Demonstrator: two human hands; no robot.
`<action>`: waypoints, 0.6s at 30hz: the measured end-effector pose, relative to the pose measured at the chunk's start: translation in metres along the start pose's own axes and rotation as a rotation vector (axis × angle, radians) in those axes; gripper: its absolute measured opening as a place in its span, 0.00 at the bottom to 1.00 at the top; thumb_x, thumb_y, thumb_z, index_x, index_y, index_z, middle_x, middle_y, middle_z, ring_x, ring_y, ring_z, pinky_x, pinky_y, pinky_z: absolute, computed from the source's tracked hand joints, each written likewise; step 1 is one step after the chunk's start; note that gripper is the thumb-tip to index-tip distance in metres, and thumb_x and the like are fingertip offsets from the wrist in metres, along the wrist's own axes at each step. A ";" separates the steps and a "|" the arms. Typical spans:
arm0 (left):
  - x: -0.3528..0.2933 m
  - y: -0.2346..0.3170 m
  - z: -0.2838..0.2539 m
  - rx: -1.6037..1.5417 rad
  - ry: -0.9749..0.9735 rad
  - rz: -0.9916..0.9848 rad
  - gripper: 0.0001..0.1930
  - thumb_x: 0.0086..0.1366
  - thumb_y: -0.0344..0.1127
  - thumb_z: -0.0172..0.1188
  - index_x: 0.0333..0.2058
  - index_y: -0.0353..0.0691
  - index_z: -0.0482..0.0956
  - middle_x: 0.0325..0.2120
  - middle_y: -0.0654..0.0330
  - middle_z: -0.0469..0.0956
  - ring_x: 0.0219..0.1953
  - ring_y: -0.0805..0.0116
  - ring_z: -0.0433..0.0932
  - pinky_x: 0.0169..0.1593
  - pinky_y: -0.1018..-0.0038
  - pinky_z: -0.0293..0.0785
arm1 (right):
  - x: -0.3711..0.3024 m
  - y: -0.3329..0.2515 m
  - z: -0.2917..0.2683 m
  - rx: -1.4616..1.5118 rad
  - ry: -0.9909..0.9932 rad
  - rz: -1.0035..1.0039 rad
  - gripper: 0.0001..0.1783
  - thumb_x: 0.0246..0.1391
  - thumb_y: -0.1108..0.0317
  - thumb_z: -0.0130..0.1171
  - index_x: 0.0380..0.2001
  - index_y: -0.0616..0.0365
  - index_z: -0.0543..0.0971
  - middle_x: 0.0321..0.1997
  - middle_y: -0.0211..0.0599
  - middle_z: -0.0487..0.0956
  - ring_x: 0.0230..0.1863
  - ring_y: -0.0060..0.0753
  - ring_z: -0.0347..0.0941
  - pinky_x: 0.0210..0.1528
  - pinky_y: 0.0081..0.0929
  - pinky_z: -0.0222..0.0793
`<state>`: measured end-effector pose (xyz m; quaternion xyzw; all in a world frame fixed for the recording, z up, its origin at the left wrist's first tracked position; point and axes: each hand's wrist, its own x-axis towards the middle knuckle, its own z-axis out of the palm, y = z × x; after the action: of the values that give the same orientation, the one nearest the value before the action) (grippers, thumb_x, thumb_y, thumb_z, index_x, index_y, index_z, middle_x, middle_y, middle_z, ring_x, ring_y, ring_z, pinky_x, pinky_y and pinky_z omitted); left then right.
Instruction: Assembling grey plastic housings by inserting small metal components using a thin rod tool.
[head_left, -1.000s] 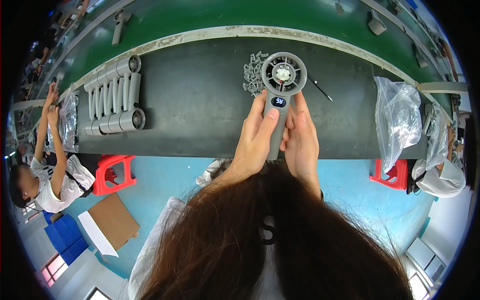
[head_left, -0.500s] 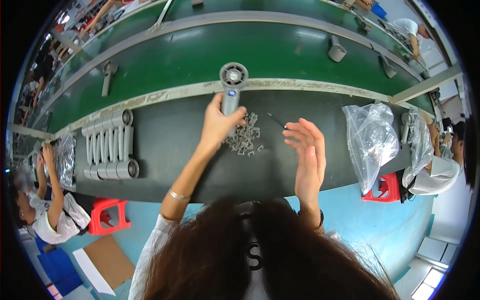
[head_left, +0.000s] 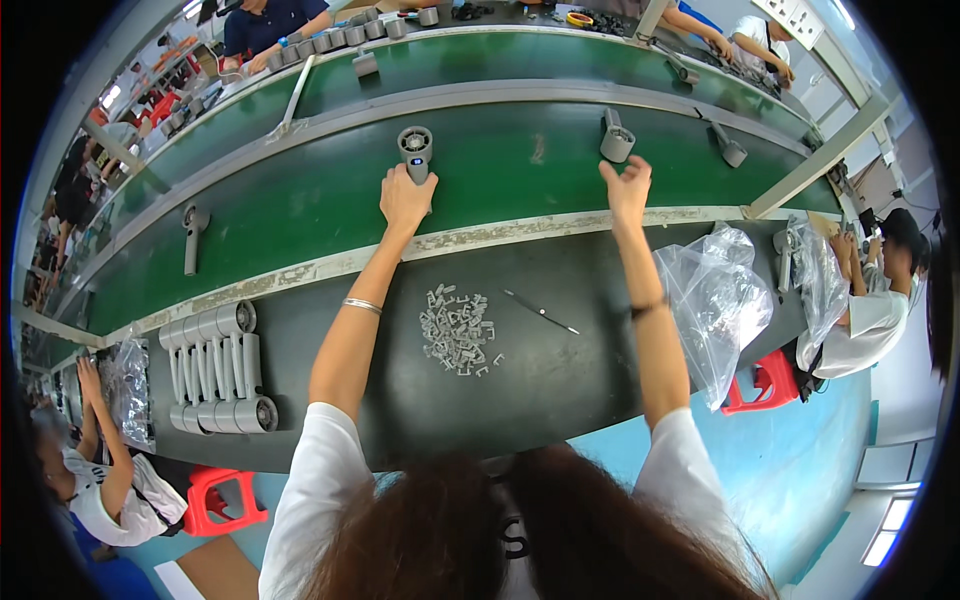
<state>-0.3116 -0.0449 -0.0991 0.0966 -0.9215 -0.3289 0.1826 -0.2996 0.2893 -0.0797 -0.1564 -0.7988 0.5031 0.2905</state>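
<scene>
My left hand [head_left: 405,200] is closed round the handle of a grey handheld fan [head_left: 415,150] over the green conveyor belt; the fan's round head points away from me and a small lit display shows on it. My right hand [head_left: 629,190] reaches over the belt with thumb and fingers apart and nothing in it. Just beyond its fingertips is a second grey handheld fan [head_left: 617,143]; whether they touch it I cannot tell. On the dark worktable below lie a pile of small grey plastic clips [head_left: 456,332] and a thin dark pen-like tool [head_left: 541,311].
Several grey fans [head_left: 215,365] stand in a row on the table at left. More fans lie on the belt [head_left: 500,190], at left [head_left: 192,240] and right [head_left: 725,145]. Clear plastic bags [head_left: 715,300] lie at right. A white-topped rail [head_left: 330,265] divides table from belt. Co-workers sit on both sides.
Both my hands have moved forward from above the table to over the belt, the left one carrying the fan. The view has tilted up, showing more of the far side.
</scene>
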 end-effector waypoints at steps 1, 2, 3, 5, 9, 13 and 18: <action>0.001 -0.008 -0.002 0.039 -0.015 0.001 0.31 0.50 0.52 0.61 0.45 0.32 0.72 0.42 0.48 0.73 0.45 0.50 0.71 0.46 0.59 0.69 | 0.020 0.011 0.016 -0.082 0.056 0.029 0.45 0.37 0.54 0.72 0.56 0.59 0.62 0.56 0.49 0.64 0.54 0.41 0.64 0.52 0.32 0.63; -0.001 -0.011 -0.003 0.047 -0.017 -0.007 0.31 0.50 0.52 0.61 0.45 0.32 0.72 0.42 0.48 0.73 0.45 0.50 0.71 0.46 0.59 0.69 | 0.036 0.018 0.025 -0.166 0.115 0.060 0.51 0.32 0.52 0.75 0.57 0.59 0.59 0.59 0.52 0.60 0.56 0.46 0.62 0.54 0.35 0.62; -0.003 -0.010 -0.006 0.058 0.025 0.033 0.33 0.50 0.53 0.61 0.47 0.31 0.70 0.43 0.47 0.71 0.46 0.49 0.68 0.49 0.59 0.67 | 0.047 0.019 0.031 -0.164 0.105 0.068 0.51 0.32 0.52 0.75 0.57 0.59 0.59 0.59 0.52 0.60 0.56 0.46 0.62 0.54 0.35 0.62; -0.007 -0.014 -0.019 0.095 0.075 0.041 0.35 0.51 0.54 0.61 0.48 0.30 0.68 0.44 0.45 0.69 0.48 0.48 0.66 0.51 0.59 0.65 | 0.062 0.018 0.050 -0.185 0.104 0.105 0.59 0.26 0.50 0.77 0.59 0.60 0.54 0.60 0.56 0.58 0.58 0.52 0.60 0.58 0.38 0.60; -0.032 0.016 -0.046 -0.189 0.094 0.256 0.29 0.58 0.50 0.57 0.51 0.33 0.67 0.46 0.48 0.70 0.48 0.53 0.66 0.54 0.64 0.61 | 0.117 0.071 0.025 -0.114 0.145 0.108 0.51 0.22 0.46 0.76 0.49 0.64 0.69 0.49 0.50 0.75 0.50 0.45 0.72 0.52 0.34 0.66; -0.083 0.005 -0.116 -0.701 -0.207 -0.029 0.24 0.63 0.46 0.53 0.51 0.35 0.68 0.47 0.55 0.71 0.53 0.64 0.65 0.56 0.68 0.59 | 0.071 0.017 0.025 0.211 -0.138 0.058 0.44 0.32 0.50 0.74 0.51 0.64 0.70 0.45 0.40 0.77 0.48 0.35 0.72 0.52 0.30 0.65; -0.151 0.014 -0.158 -0.938 -0.338 -0.085 0.22 0.68 0.49 0.44 0.51 0.38 0.69 0.49 0.58 0.71 0.56 0.69 0.64 0.58 0.72 0.56 | -0.060 -0.104 -0.035 0.691 -0.953 0.003 0.39 0.45 0.48 0.64 0.55 0.63 0.67 0.51 0.35 0.73 0.54 0.28 0.66 0.57 0.26 0.57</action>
<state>-0.1112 -0.0793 -0.0177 -0.0128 -0.6862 -0.7261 0.0411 -0.2266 0.2357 0.0068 0.1897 -0.6306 0.7495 -0.0672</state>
